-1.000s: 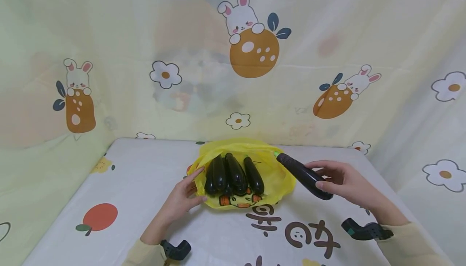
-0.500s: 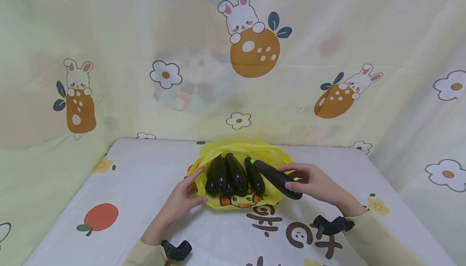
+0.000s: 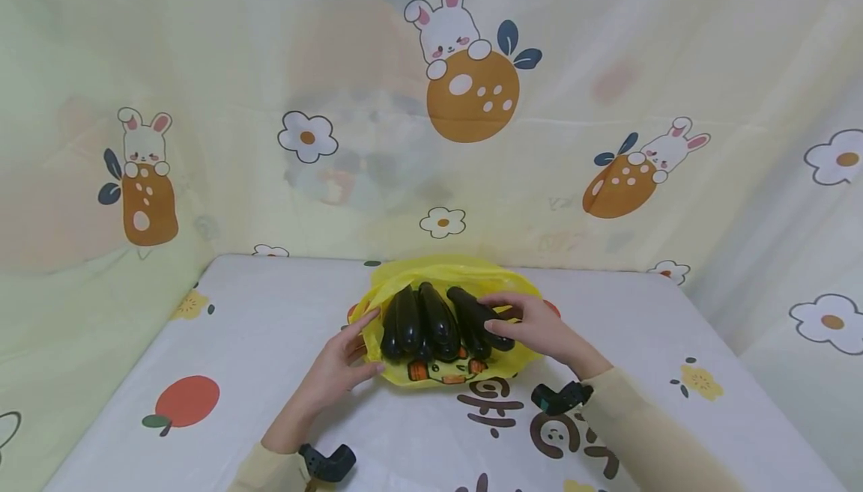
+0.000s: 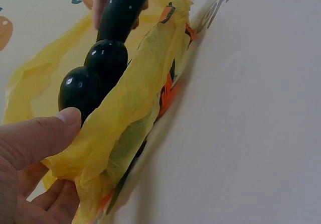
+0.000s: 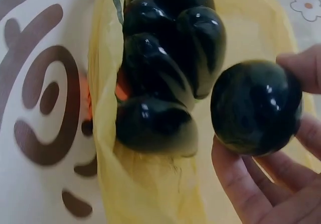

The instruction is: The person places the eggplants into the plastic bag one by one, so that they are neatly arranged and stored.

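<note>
A yellow plastic bag (image 3: 438,269) lies on its side with its mouth facing me, and several dark, glossy eggplants (image 3: 407,323) lie side by side in it. My left hand (image 3: 339,363) pinches the bag's left edge, thumb inside the mouth and fingers outside, as the left wrist view shows. My right hand (image 3: 533,321) grips one more eggplant (image 5: 256,106) by its blunt end. That eggplant slants within the bag's mouth, over the rightmost of the others in the head view. In the right wrist view, its blunt end faces the camera and a small gap separates it from them.
A white printed cloth (image 3: 283,297) covers the table. Behind it hangs a pale curtain (image 3: 364,50) with rabbit and fruit prints. A black wrist camera (image 3: 328,463) is on the left wrist and another camera (image 3: 561,398) on the right wrist.
My right hand has moved left, bringing the gripped eggplant from beside the bag into its mouth. The left hand has kept its place at the bag's left edge.
</note>
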A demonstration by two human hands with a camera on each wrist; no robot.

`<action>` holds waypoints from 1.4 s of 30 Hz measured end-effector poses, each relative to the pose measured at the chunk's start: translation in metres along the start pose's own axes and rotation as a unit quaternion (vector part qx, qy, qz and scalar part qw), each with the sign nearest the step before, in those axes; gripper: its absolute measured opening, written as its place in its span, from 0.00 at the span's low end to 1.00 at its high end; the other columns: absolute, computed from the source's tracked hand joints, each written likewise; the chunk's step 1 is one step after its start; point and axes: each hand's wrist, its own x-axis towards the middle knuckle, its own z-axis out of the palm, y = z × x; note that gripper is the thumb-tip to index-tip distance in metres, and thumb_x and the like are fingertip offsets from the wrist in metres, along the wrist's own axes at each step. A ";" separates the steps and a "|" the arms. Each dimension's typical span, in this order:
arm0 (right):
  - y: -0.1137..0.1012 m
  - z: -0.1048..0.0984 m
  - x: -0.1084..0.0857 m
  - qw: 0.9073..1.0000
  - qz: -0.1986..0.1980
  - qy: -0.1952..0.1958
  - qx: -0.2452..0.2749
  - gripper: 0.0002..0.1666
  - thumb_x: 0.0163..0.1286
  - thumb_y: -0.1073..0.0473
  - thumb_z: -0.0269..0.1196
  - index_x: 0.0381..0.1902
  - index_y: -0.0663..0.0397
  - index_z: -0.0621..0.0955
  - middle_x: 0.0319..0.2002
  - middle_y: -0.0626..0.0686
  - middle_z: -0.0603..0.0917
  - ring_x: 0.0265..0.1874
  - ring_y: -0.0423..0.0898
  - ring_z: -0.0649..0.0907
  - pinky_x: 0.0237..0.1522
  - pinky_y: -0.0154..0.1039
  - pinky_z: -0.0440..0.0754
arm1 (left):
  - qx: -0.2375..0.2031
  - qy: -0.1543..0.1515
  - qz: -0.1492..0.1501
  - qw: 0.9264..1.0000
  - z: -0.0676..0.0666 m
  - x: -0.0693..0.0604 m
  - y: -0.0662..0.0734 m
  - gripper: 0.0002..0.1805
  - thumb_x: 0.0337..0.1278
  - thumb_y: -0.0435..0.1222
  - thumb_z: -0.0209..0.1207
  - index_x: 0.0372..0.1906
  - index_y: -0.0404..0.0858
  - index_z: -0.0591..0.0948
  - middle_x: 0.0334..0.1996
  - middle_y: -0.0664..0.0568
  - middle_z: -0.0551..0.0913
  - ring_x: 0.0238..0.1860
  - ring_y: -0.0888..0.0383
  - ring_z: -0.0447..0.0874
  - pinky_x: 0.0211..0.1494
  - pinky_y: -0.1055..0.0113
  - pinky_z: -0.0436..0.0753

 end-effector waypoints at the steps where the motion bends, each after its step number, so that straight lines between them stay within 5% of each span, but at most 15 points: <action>1: 0.000 0.003 0.003 1.000 0.005 0.005 -0.002 0.27 0.71 0.52 0.67 0.65 0.54 0.80 0.65 0.60 0.81 0.54 0.56 0.84 0.49 0.41 0.88 | -0.001 -0.001 0.001 1.000 0.000 0.000 0.000 0.47 0.56 0.26 0.70 0.80 0.43 0.62 0.80 0.44 0.61 0.76 0.37 0.66 0.76 0.45 0.71; 23: -0.021 0.039 0.035 0.992 0.066 0.075 -0.079 0.26 0.72 0.50 0.65 0.63 0.56 0.81 0.63 0.60 0.82 0.56 0.58 0.85 0.56 0.51 0.88 | -0.009 -0.006 0.006 1.000 0.002 0.002 0.002 0.47 0.56 0.25 0.69 0.80 0.43 0.62 0.80 0.44 0.61 0.76 0.38 0.67 0.76 0.46 0.71; 32: -0.025 0.043 0.035 0.990 0.068 0.067 -0.106 0.28 0.73 0.46 0.64 0.64 0.56 0.80 0.63 0.59 0.83 0.55 0.56 0.84 0.56 0.52 0.87 | -0.011 -0.005 0.006 1.000 0.001 0.001 0.002 0.48 0.56 0.24 0.69 0.80 0.43 0.62 0.80 0.44 0.61 0.76 0.38 0.67 0.76 0.46 0.71; 42: -0.025 0.034 0.027 0.995 0.039 0.050 -0.071 0.28 0.75 0.49 0.62 0.65 0.61 0.79 0.63 0.62 0.82 0.54 0.59 0.84 0.49 0.48 0.89 | -0.006 -0.001 0.002 1.000 0.000 0.000 0.000 0.47 0.55 0.25 0.70 0.80 0.44 0.63 0.80 0.44 0.61 0.76 0.38 0.66 0.76 0.46 0.71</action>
